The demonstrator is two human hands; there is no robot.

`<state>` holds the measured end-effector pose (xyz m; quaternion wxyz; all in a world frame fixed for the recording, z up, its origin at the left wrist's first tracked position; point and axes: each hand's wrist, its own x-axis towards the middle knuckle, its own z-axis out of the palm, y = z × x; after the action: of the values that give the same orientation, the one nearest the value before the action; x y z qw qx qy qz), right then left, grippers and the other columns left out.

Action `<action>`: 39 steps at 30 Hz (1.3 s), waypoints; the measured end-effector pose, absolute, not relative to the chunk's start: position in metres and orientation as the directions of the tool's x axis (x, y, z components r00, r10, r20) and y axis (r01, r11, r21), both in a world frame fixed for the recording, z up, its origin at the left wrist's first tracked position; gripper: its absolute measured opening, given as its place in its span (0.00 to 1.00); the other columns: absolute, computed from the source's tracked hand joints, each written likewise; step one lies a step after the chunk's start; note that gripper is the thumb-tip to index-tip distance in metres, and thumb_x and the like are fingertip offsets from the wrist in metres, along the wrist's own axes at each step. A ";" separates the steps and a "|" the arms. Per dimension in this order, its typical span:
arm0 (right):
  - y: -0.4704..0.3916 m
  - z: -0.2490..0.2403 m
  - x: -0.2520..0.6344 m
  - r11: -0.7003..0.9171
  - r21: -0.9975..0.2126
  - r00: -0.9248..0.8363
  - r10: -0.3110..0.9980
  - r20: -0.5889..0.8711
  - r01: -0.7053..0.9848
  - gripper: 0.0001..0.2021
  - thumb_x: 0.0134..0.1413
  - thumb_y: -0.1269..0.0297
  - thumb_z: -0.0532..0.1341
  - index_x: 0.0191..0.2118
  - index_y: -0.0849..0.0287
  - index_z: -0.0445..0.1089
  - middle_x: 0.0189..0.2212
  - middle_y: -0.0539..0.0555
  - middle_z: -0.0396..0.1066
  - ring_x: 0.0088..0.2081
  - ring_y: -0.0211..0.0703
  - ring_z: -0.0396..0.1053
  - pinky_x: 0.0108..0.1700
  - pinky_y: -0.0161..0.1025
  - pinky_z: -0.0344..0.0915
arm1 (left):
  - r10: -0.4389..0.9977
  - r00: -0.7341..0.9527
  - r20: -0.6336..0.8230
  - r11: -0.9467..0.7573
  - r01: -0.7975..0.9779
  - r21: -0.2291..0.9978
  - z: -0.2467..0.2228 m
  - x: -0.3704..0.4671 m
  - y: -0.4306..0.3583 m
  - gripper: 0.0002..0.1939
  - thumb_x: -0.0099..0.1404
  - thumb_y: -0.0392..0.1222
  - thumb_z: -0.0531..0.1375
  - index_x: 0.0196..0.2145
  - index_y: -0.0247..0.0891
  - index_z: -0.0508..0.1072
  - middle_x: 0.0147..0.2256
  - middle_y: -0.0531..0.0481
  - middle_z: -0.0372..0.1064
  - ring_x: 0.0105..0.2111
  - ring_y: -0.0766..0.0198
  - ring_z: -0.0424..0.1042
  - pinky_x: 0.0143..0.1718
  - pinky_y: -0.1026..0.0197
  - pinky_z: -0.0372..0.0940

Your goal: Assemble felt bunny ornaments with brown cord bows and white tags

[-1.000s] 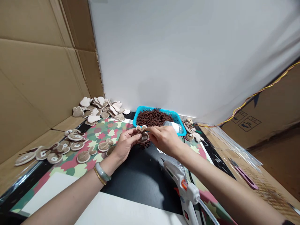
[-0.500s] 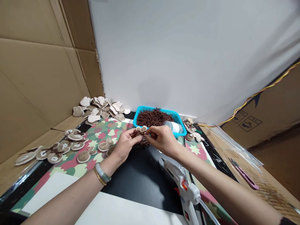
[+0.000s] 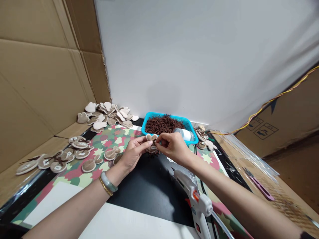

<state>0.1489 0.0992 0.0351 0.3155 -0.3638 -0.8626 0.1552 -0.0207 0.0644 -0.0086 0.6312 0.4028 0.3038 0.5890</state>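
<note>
Near the worktop's far edge, before the blue basket (image 3: pixel 144 124): felt bunny (image 3: pixel 150 149), left hand (image 3: pixel 132 151) gripping its left side, right hand (image 3: pixel 174 146) apparently pinching its brown cord (image 3: pixel 154 140). Label (image 3: pixel 154 148), mostly covered 0.5 s ago, shows; cord likely mid-adjustment.

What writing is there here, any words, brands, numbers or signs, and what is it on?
No word or number reads clearly.
Tag on the fabric piece in the left hand: dark marks, too small to read.
Tags on the pieces at left: too small.
Cardboard box at right: framed symbols, too blurred to name.
Blue basket, far wall: letter-like marks, not legible.
White label in the basket: no print I can make out.
</note>
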 end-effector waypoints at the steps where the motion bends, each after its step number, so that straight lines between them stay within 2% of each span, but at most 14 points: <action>1: 0.099 0.035 0.149 0.685 -0.495 -0.535 0.728 0.428 0.535 0.05 0.50 0.73 0.62 0.25 0.62 0.71 0.16 0.46 0.64 0.19 0.31 0.55 0.24 0.31 0.50 | 0.989 0.117 0.088 -0.018 -0.499 0.866 -0.010 -0.021 0.065 0.11 0.57 0.40 0.69 0.40 0.36 0.81 0.39 0.47 0.78 0.38 0.64 0.74 0.42 0.62 0.67; 10: 0.099 0.033 0.145 0.672 -0.529 -0.532 0.738 0.415 0.519 0.04 0.49 0.74 0.62 0.25 0.62 0.71 0.16 0.46 0.63 0.19 0.31 0.54 0.24 0.31 0.49 | 0.998 -0.028 0.060 -0.066 -0.457 0.887 -0.017 -0.018 0.068 0.14 0.54 0.42 0.71 0.39 0.35 0.82 0.38 0.47 0.79 0.36 0.65 0.74 0.42 0.62 0.68; 17: 0.099 0.035 0.145 0.647 -0.574 -0.539 0.753 0.378 0.502 0.05 0.49 0.73 0.61 0.25 0.61 0.70 0.17 0.46 0.61 0.20 0.31 0.54 0.24 0.31 0.49 | 0.996 0.024 0.087 -0.063 -0.498 0.865 -0.012 -0.018 0.064 0.11 0.60 0.46 0.68 0.36 0.35 0.82 0.34 0.48 0.78 0.33 0.66 0.73 0.37 0.65 0.68; 22: 0.099 0.033 0.145 0.619 -0.654 -0.546 0.759 0.356 0.435 0.06 0.52 0.68 0.61 0.26 0.62 0.71 0.17 0.46 0.60 0.20 0.32 0.53 0.23 0.32 0.49 | 0.998 0.000 0.066 -0.059 -0.458 0.887 -0.013 -0.019 0.065 0.14 0.53 0.41 0.72 0.38 0.36 0.82 0.37 0.47 0.79 0.38 0.63 0.74 0.42 0.64 0.67; 29: 0.104 0.038 0.164 0.478 -0.779 -0.461 0.843 0.277 0.406 0.10 0.56 0.60 0.62 0.29 0.61 0.72 0.16 0.47 0.62 0.19 0.33 0.55 0.22 0.33 0.50 | 0.994 -0.106 0.027 -0.071 -0.437 0.897 -0.014 -0.023 0.069 0.16 0.51 0.41 0.73 0.38 0.33 0.82 0.36 0.46 0.79 0.33 0.65 0.75 0.38 0.64 0.69; 35: 0.095 0.035 0.203 0.339 -0.858 -0.363 0.911 0.196 0.385 0.13 0.54 0.54 0.64 0.28 0.60 0.71 0.16 0.46 0.62 0.18 0.33 0.58 0.21 0.33 0.52 | 0.991 -0.122 0.049 -0.097 -0.423 0.901 -0.015 -0.023 0.071 0.17 0.53 0.42 0.72 0.40 0.34 0.81 0.43 0.44 0.79 0.39 0.63 0.75 0.41 0.64 0.70; 39: 0.078 0.025 0.231 0.280 -0.888 -0.326 0.932 0.159 0.365 0.15 0.53 0.53 0.64 0.28 0.61 0.72 0.16 0.47 0.63 0.19 0.33 0.58 0.21 0.33 0.51 | 0.995 -0.098 -0.036 -0.010 -0.438 0.899 -0.015 -0.026 0.070 0.19 0.52 0.43 0.73 0.42 0.35 0.81 0.48 0.42 0.77 0.40 0.63 0.75 0.37 0.65 0.70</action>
<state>0.2315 0.0775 0.0247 0.3612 -0.4544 -0.7137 0.3920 -0.0257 0.0701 -0.0152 0.5763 0.3450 0.4035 0.6213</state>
